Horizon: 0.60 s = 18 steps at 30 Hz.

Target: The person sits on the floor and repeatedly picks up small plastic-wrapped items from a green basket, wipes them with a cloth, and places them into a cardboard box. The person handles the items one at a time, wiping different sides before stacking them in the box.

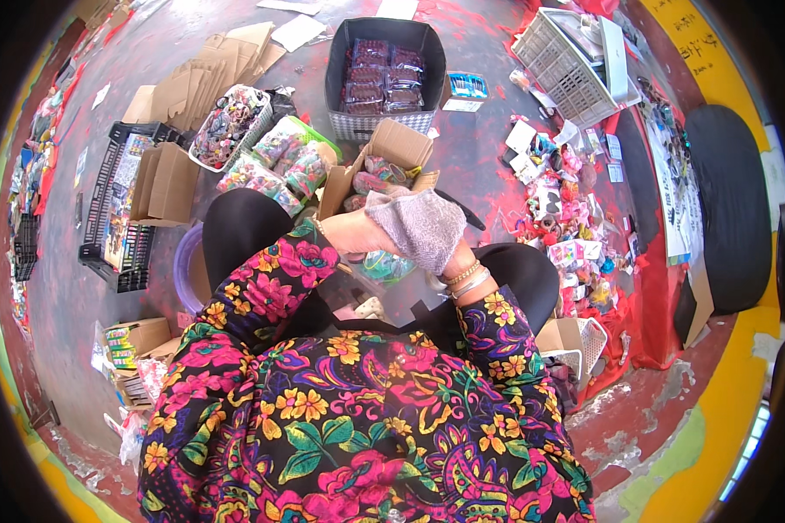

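Both hands meet just on the near side of the open cardboard box point(401, 141), above the gap between the wearer's black-clad knees. Left hand point(389, 207) comes in from the left, right hand point(434, 234) from the right; they overlap, in grey knit covering that looks like gloves. Fingers hidden — cannot tell whether they are spread, closed or gripping anything.

The box stands on the floor directly beyond the hands, flaps up, with small wrapped pink and green goods point(382, 174) inside. Nearer the body than the box, below the hands: a clear bag with green pieces point(388, 267).

Left of the box, just beside it: plump clear bags of coloured pieces point(307, 171). Farther left, a white basket point(252, 138) heaped with small mixed items. Beyond the box, a black bin with a checked front point(379, 128) holds dark-red packets point(384, 77). Well right of the box — a loose spread of small colourful goods point(571, 205) on the floor.
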Motion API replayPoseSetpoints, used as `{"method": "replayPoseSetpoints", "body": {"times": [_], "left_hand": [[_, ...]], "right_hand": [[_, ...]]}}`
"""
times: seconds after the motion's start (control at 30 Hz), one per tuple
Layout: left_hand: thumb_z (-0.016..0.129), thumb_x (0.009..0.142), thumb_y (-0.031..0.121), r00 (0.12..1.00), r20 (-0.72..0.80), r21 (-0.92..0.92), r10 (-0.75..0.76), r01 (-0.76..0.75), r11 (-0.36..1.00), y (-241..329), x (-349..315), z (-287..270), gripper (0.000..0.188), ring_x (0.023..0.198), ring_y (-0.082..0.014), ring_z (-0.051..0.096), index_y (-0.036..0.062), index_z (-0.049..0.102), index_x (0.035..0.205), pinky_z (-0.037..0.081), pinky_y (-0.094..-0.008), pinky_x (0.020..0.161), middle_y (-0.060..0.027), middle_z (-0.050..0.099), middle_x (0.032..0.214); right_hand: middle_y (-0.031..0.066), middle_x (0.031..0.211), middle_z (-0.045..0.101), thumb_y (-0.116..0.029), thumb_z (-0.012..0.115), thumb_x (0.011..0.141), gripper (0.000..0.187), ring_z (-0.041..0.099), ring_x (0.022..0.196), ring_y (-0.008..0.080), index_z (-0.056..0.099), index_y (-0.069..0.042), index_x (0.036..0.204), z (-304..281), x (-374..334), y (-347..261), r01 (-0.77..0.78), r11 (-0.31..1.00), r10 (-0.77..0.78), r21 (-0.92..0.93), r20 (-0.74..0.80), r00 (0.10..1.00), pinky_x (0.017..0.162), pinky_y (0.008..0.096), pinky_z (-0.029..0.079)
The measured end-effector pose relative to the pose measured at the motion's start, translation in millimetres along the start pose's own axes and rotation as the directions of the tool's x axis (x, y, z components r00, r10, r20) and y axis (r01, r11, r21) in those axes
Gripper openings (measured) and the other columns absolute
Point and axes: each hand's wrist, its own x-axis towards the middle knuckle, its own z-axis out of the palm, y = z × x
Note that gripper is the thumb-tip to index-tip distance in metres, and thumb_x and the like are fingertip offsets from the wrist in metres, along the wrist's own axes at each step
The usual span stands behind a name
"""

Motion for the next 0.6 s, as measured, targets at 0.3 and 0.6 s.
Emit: {"method": "replayPoseSetpoints", "body": {"times": [0.3, 0.6], "left_hand": [[0.076, 0.068, 0.011, 0.908, 0.081, -0.64, -0.411, 0.363, 0.677, 5, 3, -1, 0.063, 0.107, -0.0169, 0.051, -0.0015, 0.044, 0.122, 0.039, -0.0304, 0.093, -0.0095, 0.054, 0.115], [0.066, 0.079, 0.007, 0.816, 0.116, -0.923, -0.566, 0.299, 0.242, 15, 8, -10, 0.042, 0.093, -0.014, 0.06, 0.003, 0.048, 0.117, 0.05, -0.03, 0.08, -0.0062, 0.06, 0.104]], "right_hand": [[0.0115, 0.076, 0.059, -0.017, 0.057, 0.074, 0.027, 0.061, 0.069, 0.0294, 0.057, -0.008, 0.099, -1, -3, 8, -0.12, 0.99, 0.128, -0.068, 0.128, 0.984, 0.06, 0.0378, 0.049], [0.017, 0.094, 0.06, -0.011, 0.055, 0.074, 0.036, 0.06, 0.087, 0.0303, 0.054, -0.007, 0.11, -9, -1, 27, -0.295, 0.953, 0.298, 0.063, -0.056, 0.953, 0.077, 0.037, 0.047]]}}
